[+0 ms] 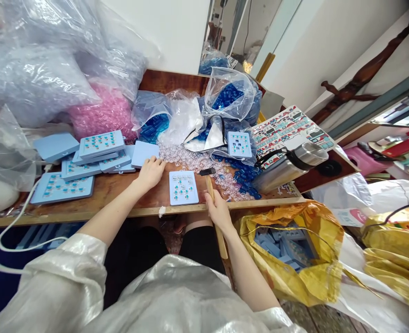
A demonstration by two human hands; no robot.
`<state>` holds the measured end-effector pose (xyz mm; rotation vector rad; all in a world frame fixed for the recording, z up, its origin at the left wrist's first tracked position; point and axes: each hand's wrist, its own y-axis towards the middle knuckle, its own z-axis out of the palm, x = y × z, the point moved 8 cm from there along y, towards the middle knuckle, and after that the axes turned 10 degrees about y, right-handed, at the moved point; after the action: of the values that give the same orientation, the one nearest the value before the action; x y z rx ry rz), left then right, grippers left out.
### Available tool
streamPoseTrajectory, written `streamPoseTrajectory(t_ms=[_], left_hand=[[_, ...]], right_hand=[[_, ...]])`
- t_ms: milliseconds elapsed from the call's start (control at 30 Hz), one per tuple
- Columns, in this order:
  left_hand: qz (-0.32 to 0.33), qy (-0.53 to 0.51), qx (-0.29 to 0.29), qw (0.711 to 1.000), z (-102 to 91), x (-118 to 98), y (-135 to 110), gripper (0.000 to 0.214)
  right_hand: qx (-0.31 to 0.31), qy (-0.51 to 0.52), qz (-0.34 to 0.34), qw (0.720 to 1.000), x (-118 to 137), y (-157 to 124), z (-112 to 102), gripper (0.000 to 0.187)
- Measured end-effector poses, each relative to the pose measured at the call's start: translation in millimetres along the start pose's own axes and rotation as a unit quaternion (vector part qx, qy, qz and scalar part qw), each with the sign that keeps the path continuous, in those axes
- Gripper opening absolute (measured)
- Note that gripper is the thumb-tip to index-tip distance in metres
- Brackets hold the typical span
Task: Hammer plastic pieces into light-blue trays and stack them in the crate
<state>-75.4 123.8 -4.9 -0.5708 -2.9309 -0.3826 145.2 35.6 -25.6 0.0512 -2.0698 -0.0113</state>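
A light blue plate (183, 187) studded with small caps lies near the wooden table's front edge (121, 210). My right hand (218, 209) is wrapped round the wooden handle of a small hammer (209, 178), whose dark head rests just right of the plate. My left hand (151, 172) lies on the table left of the plate, fingers curled into the edge of a heap of clear plastic rings (193, 159). What the fingers hold, if anything, is hidden.
Several blue plates (86, 162) are stacked at the left. Bags of clear, pink (103, 113) and blue (228, 95) parts crowd the back. A steel flask (287, 166) lies at the right. A yellow bag (294, 252) of blue plates sits below the table.
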Motion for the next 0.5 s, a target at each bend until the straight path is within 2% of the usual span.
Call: streamPoseTrajectory(t_ms=[200, 267, 367, 500], left_hand=[[-0.021, -0.006, 0.005, 1.0, -6.5, -1.2, -9.2, 0.019], [-0.024, -0.069, 0.0, 0.997, -15.3, -7.2, -14.6, 0.017], [0.007, -0.191, 0.003, 0.982, -27.4, -26.3, -27.7, 0.016], [0.027, -0.25, 0.047, 0.967, -28.1, -45.0, -42.9, 0.016]], right_hand=[[-0.008, 0.002, 0.004, 1.0, -0.9, -0.7, -1.0, 0.034], [-0.009, 0.003, 0.004, 1.0, -1.5, -0.3, -1.3, 0.034], [-0.008, 0.002, 0.004, 1.0, -2.6, 0.6, -1.3, 0.035], [-0.004, 0.0, -0.008, 1.0, 1.6, -0.4, -1.0, 0.035]])
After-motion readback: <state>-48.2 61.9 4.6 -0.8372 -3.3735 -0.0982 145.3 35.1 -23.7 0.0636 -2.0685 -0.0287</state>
